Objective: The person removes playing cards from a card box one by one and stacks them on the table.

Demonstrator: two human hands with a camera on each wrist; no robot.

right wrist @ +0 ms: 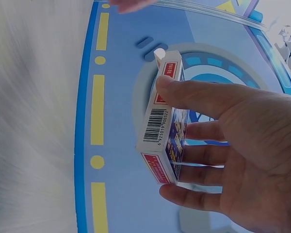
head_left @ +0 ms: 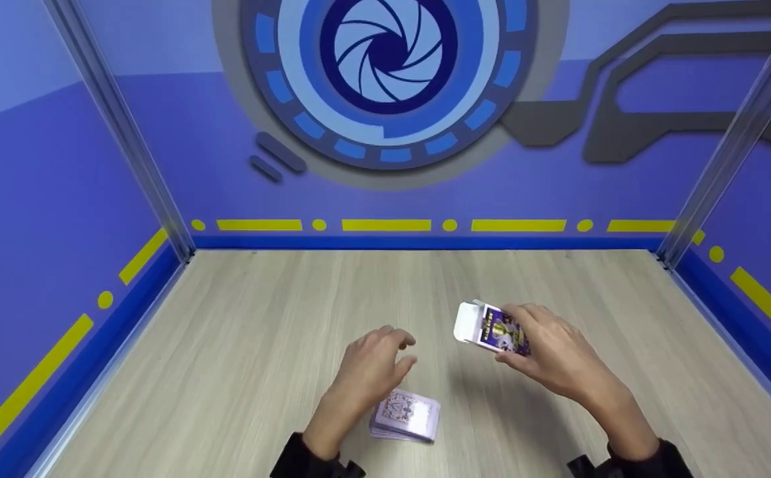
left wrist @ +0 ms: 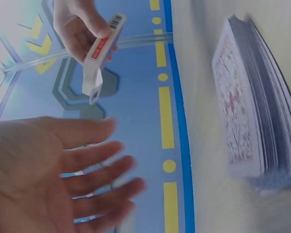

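My right hand (head_left: 555, 348) grips a small card box (head_left: 505, 330) above the table, thumb along one narrow side and fingers on the other. Its white end flap (head_left: 468, 322) hangs open toward the left. The right wrist view shows a barcode on the side of the box (right wrist: 157, 124) and red labels. My left hand (head_left: 373, 358) hovers with loosely bent fingers, holding nothing; in the left wrist view its fingers (left wrist: 99, 179) are spread. Below and beside it, a deck of playing cards (head_left: 407, 415) lies on the table, slightly uneven, patterned backs up.
The pale wood-grain table (head_left: 279, 318) is bounded by blue printed panels, with a back wall (head_left: 385, 199) and side walls. Metal posts (head_left: 133, 133) stand at the corners. Black bands (head_left: 312, 458) wrap both wrists.
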